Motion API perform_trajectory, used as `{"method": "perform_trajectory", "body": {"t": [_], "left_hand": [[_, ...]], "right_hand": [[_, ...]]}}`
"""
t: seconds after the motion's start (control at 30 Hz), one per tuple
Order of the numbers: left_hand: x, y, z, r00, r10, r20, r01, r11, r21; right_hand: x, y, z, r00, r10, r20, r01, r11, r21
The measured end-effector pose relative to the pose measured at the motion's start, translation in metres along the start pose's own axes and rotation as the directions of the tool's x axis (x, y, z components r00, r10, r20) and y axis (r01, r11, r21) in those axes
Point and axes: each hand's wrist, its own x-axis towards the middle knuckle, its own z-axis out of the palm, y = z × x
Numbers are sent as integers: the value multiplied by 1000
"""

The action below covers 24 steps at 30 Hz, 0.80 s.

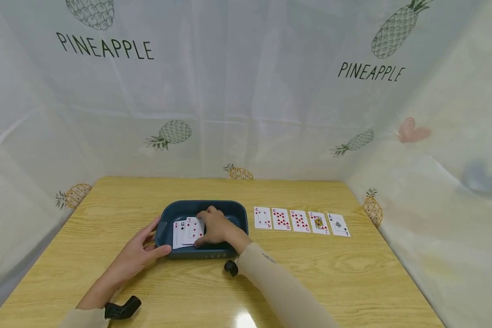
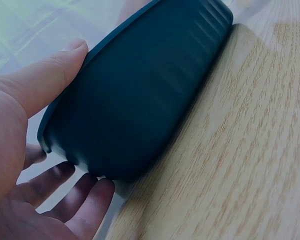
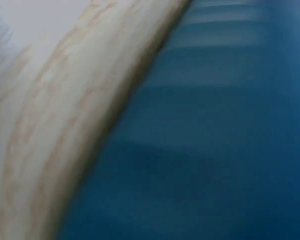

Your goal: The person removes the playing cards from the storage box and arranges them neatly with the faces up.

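In the head view, a dark blue plastic tub (image 1: 243, 218) stands on the table with several playing cards (image 1: 193, 233) overlapping inside. The top one shows red diamonds. My left hand (image 1: 136, 254) holds the tub's left end. The left wrist view shows its thumb (image 2: 65, 70) at the rim and the other fingers (image 2: 97, 200) against the outer end wall. My right hand (image 1: 218, 228) reaches over the near rim into the tub, thumb and fingers spanning the cards' right edge; its palm side is hidden. Only the tub's outer wall (image 3: 205, 140) and table appear in the right wrist view.
Right of the tub, several playing cards (image 1: 299, 221) lie face up in a row, ending with an ace of spades (image 1: 338, 225). The wooden table (image 1: 311, 282) meets a pineapple-printed curtain (image 1: 250, 136) at the back and sides.
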Motion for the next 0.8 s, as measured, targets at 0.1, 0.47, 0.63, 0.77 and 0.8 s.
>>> {"method": "perform_trajectory", "body": {"t": [0.1, 0.47, 0.63, 0.77, 0.8], "left_hand": [[0, -1, 1, 1000, -3, 1, 3, 1000, -9], [1, 0, 0, 1000, 15, -8, -15, 999, -29], [0, 0, 1, 1000, 18, -8, -18, 999, -31], [1, -1, 1, 1000, 16, -4, -17, 999, -33], [1, 0, 1, 1000, 17, -4, -17, 999, -28]], "right_hand": [[-5, 2, -10, 999, -48, -4, 48, 999, 13], [-42, 23, -67, 989, -133, -61, 136, 989, 65], [-66, 39, -87, 986, -134, -97, 141, 988, 67], [-88, 57, -99, 982, -125, -141, 137, 987, 79], [-94, 62, -101, 980, -122, -154, 135, 988, 77]]}}
